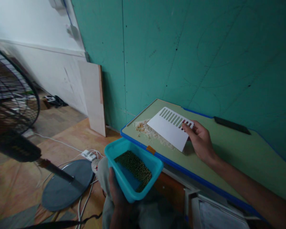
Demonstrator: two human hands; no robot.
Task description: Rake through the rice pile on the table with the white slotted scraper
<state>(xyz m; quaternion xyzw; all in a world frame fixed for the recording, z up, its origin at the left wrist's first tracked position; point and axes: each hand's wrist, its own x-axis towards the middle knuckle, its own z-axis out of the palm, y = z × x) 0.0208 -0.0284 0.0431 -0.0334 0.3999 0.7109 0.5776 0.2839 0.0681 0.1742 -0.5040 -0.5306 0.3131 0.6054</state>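
Note:
My right hand [201,140] pinches one end of a white plastic scraper [169,130] with a row of slots along its far side. The scraper's long lower edge stands against a spread of pale grains [154,135] on the green tabletop [219,149]. A few yellowish kernels [141,127] lie at the left end of that spread. My left hand [119,187] grips the side of a turquoise plastic tub [154,165], held against the table's blue front edge. Dark green beans [133,165], mixed with paler ones at one end, lie inside the tub.
A black bar [232,125] rests at the table's back edge by the green wall [181,57]. Leftward stands a fan [16,146] on a round base [68,187]. Cables and a white power strip [88,155] lie on the floor. A board [94,95] leans on the wall.

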